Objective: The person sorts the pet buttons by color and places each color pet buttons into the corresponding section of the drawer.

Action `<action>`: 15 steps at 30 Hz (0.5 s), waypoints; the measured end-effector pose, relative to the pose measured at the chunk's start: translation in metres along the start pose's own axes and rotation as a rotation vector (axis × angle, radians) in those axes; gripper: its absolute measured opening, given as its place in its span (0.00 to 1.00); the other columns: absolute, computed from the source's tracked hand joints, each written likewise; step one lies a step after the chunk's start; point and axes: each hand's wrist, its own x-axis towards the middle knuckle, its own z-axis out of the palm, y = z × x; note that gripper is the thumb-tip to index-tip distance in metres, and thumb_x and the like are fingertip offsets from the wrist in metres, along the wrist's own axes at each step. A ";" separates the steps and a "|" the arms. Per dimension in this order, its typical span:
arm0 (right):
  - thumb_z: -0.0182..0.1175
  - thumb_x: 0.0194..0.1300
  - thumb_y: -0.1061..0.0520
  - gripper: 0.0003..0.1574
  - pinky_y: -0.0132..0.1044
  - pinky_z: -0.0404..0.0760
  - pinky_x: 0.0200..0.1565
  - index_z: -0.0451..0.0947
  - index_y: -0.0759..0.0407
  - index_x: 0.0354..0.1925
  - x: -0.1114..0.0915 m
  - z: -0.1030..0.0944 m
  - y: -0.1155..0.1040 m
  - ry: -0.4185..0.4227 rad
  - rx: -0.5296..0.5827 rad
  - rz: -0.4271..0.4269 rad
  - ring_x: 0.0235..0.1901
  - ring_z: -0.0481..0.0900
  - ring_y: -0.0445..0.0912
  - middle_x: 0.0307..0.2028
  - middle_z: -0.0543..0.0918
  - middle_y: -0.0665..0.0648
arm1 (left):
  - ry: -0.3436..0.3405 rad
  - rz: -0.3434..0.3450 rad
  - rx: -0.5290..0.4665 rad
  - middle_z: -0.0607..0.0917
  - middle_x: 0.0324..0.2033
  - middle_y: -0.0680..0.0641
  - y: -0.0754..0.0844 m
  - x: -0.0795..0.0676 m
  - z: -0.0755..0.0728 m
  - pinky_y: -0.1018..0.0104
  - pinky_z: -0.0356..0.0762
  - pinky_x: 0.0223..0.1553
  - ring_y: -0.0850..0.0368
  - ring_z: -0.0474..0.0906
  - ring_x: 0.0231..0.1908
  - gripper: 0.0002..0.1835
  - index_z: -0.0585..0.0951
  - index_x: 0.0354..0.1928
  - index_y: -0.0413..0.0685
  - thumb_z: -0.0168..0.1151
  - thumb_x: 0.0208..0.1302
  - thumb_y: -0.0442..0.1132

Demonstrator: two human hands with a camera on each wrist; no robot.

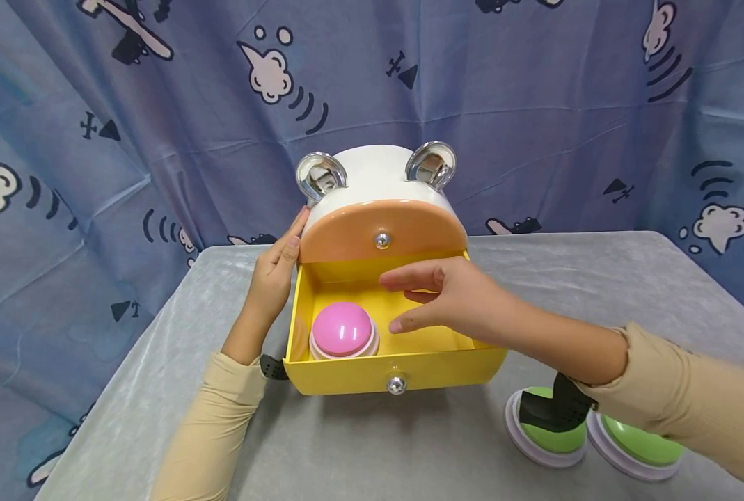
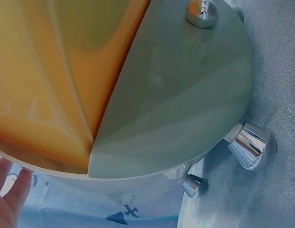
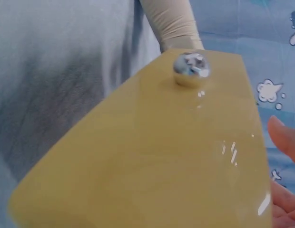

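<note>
A small cabinet (image 1: 372,174) with a white domed top, two silver ears and an orange upper drawer front (image 1: 340,233) stands on the table. Its yellow lower drawer (image 1: 340,378) is pulled out. Inside, at the front left, sits a round pink dome-topped button (image 1: 342,328) on a pale base. My left hand (image 1: 268,285) rests against the cabinet's left side with its fingers extended; the fingertips are partly hidden behind it. Over the right part of the drawer hovers my right hand (image 1: 462,296), thumb and fingers apart and holding nothing. In the right wrist view, the drawer front (image 3: 152,142) hides part of that hand.
Two green dome-topped buttons (image 1: 550,442) with pale bases lie on the grey cloth-covered table (image 1: 359,445) at the front right, partly behind the right forearm. A blue patterned curtain (image 1: 359,90) hangs behind the table. A silver knob (image 1: 397,385) juts from the drawer front.
</note>
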 end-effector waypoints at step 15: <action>0.74 0.57 0.52 0.36 0.33 0.81 0.57 0.77 0.52 0.64 -0.032 -0.043 0.022 0.136 0.054 0.026 0.65 0.76 0.50 0.64 0.79 0.54 | -0.005 0.004 -0.018 0.64 0.75 0.57 -0.002 0.000 0.000 0.66 0.54 0.77 0.67 0.57 0.75 0.24 0.65 0.74 0.53 0.39 0.81 0.44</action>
